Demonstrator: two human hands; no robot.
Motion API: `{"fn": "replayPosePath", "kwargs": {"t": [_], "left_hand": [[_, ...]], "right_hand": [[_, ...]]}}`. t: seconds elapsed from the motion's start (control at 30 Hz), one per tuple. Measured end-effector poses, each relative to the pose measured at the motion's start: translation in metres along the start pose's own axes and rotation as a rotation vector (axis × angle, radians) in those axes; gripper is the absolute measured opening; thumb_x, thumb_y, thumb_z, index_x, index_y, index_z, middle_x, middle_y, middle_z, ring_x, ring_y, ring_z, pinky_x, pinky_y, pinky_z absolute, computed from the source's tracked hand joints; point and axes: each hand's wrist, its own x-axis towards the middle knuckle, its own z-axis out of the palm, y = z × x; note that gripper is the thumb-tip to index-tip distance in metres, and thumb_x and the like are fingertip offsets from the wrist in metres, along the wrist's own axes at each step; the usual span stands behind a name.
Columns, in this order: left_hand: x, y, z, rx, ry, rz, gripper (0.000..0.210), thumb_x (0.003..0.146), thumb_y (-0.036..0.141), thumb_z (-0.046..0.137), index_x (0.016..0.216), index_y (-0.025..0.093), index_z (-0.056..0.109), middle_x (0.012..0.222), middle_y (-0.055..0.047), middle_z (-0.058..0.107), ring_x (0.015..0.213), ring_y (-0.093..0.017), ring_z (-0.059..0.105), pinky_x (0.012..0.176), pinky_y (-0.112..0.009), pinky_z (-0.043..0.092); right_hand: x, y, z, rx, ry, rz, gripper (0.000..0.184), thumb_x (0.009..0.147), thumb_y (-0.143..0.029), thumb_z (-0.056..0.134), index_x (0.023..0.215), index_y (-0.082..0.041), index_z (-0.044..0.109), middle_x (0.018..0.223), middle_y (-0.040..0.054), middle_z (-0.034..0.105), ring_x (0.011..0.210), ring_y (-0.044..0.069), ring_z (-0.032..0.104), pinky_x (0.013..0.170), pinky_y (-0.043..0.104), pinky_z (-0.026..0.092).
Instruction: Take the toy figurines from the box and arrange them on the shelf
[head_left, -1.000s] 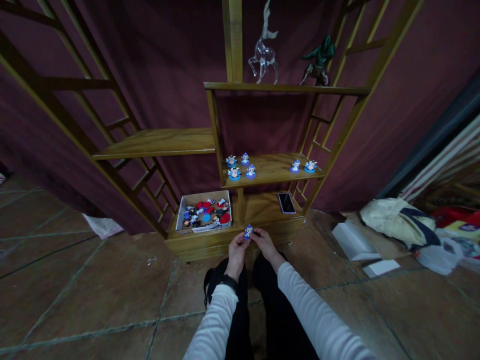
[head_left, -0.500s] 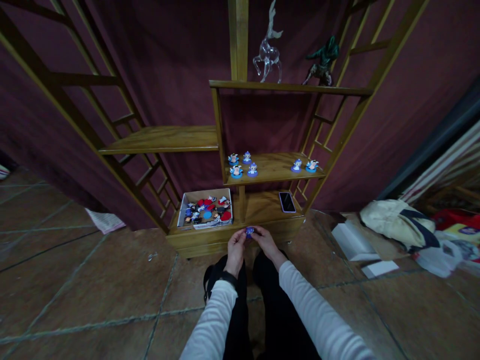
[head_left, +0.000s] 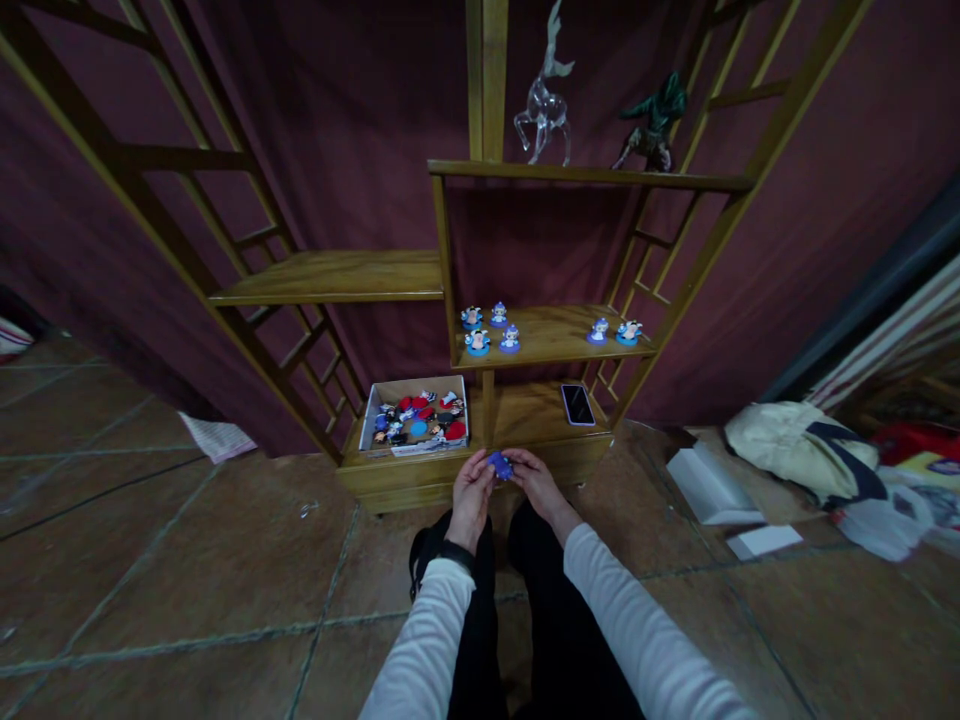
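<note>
Between my two hands is a small purple-blue figurine (head_left: 501, 465), held in front of the low front edge of the shelf unit. My left hand (head_left: 472, 492) pinches it from the left. From the right, the fingertips of my right hand (head_left: 536, 482) close on it too. Just beyond my left hand, a shallow cardboard box (head_left: 364, 425) contains several mixed small figurines, red, white, black and blue. On the middle shelf (head_left: 551, 345) stand several small figurines: a blue-based one (head_left: 478, 342) and a purple-based one (head_left: 510, 339) among the left group, and a pair at the right end.
A phone (head_left: 577, 404) lies on the bottom shelf, right of the box. Up top stand a clear glass deer (head_left: 545, 105) and a dark green statuette (head_left: 654, 120). On the floor at right are a white box (head_left: 712, 487), a cloth bag (head_left: 799, 445) and a plastic bag (head_left: 881, 515).
The figurine has been turned between my fingers and now shows more of its purple-blue side. Both hands stay almost in place; the view has shifted slightly.
</note>
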Motion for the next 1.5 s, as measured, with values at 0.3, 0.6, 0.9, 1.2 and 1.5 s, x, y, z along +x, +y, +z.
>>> {"fn": "replayPosePath", "kwargs": {"t": [0.3, 0.6, 0.9, 1.2, 1.5], "left_hand": [[0.008, 0.0, -0.001, -0.01, 0.108, -0.048, 0.034, 0.057, 0.028, 0.078, 0.086, 0.015, 0.064, 0.079, -0.003, 0.068, 0.071, -0.013, 0.062, 0.071, -0.028, 0.047], [0.012, 0.0, -0.006, -0.069, 0.086, -0.194, 0.021, 0.062, 0.024, 0.076, 0.074, 0.012, 0.063, 0.069, -0.003, 0.065, 0.058, -0.009, 0.057, 0.058, -0.022, 0.047], [0.012, 0.001, -0.004, -0.121, 0.134, -0.218, 0.006, 0.071, 0.012, 0.066, 0.076, 0.013, 0.061, 0.068, -0.001, 0.063, 0.056, -0.007, 0.057, 0.055, -0.019, 0.048], [0.013, 0.0, -0.005, -0.106, 0.127, -0.232, 0.003, 0.075, 0.01, 0.061, 0.075, 0.012, 0.059, 0.067, -0.002, 0.063, 0.056, -0.007, 0.057, 0.054, -0.018, 0.048], [0.009, 0.001, -0.006, -0.134, 0.1, -0.293, 0.006, 0.075, 0.011, 0.062, 0.077, 0.014, 0.058, 0.069, -0.002, 0.063, 0.057, -0.008, 0.058, 0.058, -0.02, 0.048]], "right_hand": [[0.001, 0.004, 0.002, -0.009, -0.026, 0.045, 0.028, 0.062, -0.035, 0.07, 0.086, -0.022, 0.064, 0.093, 0.0032, 0.066, 0.085, 0.017, 0.061, 0.079, 0.033, 0.049], [0.009, 0.01, 0.003, -0.089, 0.014, 0.004, 0.03, 0.059, -0.04, 0.072, 0.079, -0.019, 0.064, 0.08, 0.0016, 0.065, 0.073, 0.016, 0.059, 0.066, 0.03, 0.049], [0.009, 0.01, 0.002, -0.052, 0.029, 0.045, 0.033, 0.058, -0.045, 0.072, 0.073, -0.018, 0.061, 0.074, 0.0001, 0.062, 0.069, 0.015, 0.058, 0.068, 0.03, 0.05], [0.01, 0.01, -0.002, -0.038, 0.025, 0.065, 0.03, 0.056, -0.041, 0.074, 0.069, -0.018, 0.059, 0.069, -0.0011, 0.06, 0.064, 0.013, 0.057, 0.065, 0.029, 0.049], [0.018, 0.018, -0.008, -0.185, 0.076, 0.011, 0.027, 0.058, -0.041, 0.068, 0.069, -0.018, 0.061, 0.067, -0.0007, 0.061, 0.064, 0.013, 0.055, 0.066, 0.027, 0.045]]}}
